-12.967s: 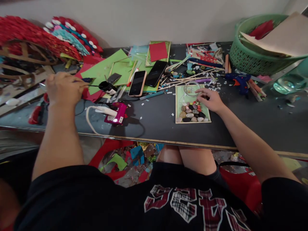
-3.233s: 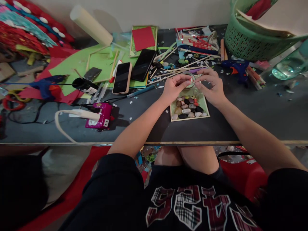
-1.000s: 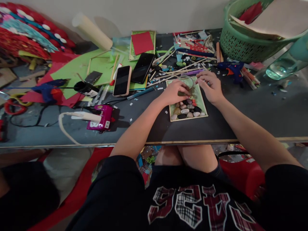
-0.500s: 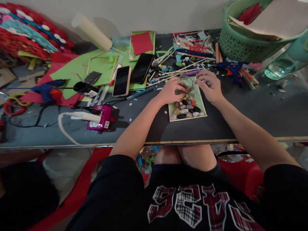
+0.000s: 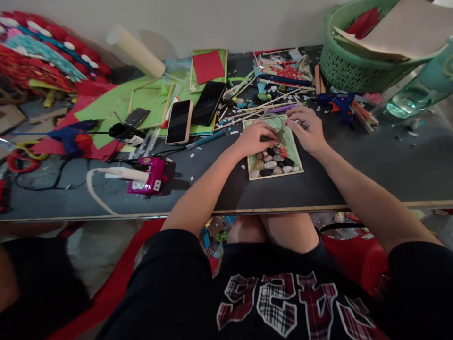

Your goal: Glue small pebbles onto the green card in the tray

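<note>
A green panel [image 5: 290, 144] with a pale frame lies before me. Pebbles [image 5: 270, 165] in black, white and brown cover its near half, with small red and yellow bits above them. A clear ring-shaped object [image 5: 281, 123] rests on the panel's far part. My left hand [image 5: 257, 137] is curled over the panel's left side, fingertips near the ring and the upper pebbles; what they hold is too small to make out. At the ring's right edge, my right hand [image 5: 306, 127] has its fingers bent together, and its fingertips are partly hidden.
Two phones [image 5: 179, 122] and green paper [image 5: 102, 111] lie left. A purple adapter [image 5: 152, 176] with a white plug is nearer. Sticks [image 5: 262, 111] and scraps lie behind the panel. At right are a blue glue gun [image 5: 336, 101], a green basket [image 5: 347, 71] and a bottle [image 5: 406, 101].
The view has shifted slightly. My left hand's fingers have moved a little nearer over the pebbles, and my right hand has moved slightly left by the ring.
</note>
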Tool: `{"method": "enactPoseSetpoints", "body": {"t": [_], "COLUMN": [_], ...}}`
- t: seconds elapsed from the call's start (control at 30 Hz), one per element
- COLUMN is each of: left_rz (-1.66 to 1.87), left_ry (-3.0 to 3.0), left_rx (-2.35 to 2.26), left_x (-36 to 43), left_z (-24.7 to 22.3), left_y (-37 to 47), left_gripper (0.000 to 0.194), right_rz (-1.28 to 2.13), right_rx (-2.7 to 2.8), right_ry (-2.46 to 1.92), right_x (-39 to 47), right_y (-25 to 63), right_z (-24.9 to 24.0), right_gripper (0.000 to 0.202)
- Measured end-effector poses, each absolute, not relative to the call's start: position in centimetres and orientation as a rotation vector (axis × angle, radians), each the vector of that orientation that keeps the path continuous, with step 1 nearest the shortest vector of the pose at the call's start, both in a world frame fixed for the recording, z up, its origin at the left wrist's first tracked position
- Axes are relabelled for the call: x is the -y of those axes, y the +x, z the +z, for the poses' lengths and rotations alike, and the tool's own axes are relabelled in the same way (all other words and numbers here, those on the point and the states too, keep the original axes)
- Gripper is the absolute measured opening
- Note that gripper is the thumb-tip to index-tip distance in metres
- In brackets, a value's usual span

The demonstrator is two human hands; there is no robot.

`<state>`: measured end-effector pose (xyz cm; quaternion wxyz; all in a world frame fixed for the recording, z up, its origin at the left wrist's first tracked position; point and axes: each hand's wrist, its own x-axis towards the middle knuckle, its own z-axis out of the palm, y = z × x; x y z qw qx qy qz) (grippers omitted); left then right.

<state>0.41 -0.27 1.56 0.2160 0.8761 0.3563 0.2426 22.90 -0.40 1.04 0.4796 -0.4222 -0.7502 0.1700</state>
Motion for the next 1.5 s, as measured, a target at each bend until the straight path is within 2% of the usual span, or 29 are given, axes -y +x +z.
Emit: {"method": "enactPoseSetpoints", "body": {"t": [0.33, 0.57, 0.8, 0.97, 1.13, 1.3, 1.5], "left_rz": [0.522, 0.54, 0.462, 0.538, 0.651, 0.634, 0.614], "left_ry": [2.573, 2.782, 2.559, 2.431, 2.501, 2.484, 2.497], "left_rx": [-0.969, -0.935, -1.034, -1.16, -1.038, -0.994, -0.993], "left_x": [1.2, 1.5, 1.1, 1.0, 0.4, -0.1, 0.2], "left_z": [2.5, 2.4, 2.4, 2.1, 1.6, 1.4, 1.8], "left_y": [0.6, 1.1, 0.7, 0.7, 0.3, -0.1, -0.2], "left_gripper": [0.013, 0.024, 0.021, 0.027, 0.031, 0.018, 0.016], "right_rz": [0.408, 0.411, 0.397, 0.394, 0.395, 0.397, 0.38], "right_rx": [1.836, 1.847, 1.861, 1.855, 1.87, 1.879, 1.889], "right_ry": [-1.023, -1.034, -1.037, -1.021, -1.011, -1.01, -1.01], "right_x": [0.5, 0.5, 0.5, 0.5, 0.5, 0.5, 0.5], "right_y": [22.8, 22.7, 22.9, 22.9, 23.0, 23.0, 23.0], "right_z": [1.2, 1.1, 1.1, 1.0, 1.0, 1.0, 1.1], "right_gripper": [0.043, 0.044, 0.045, 0.043, 0.041, 0.041, 0.037]}}
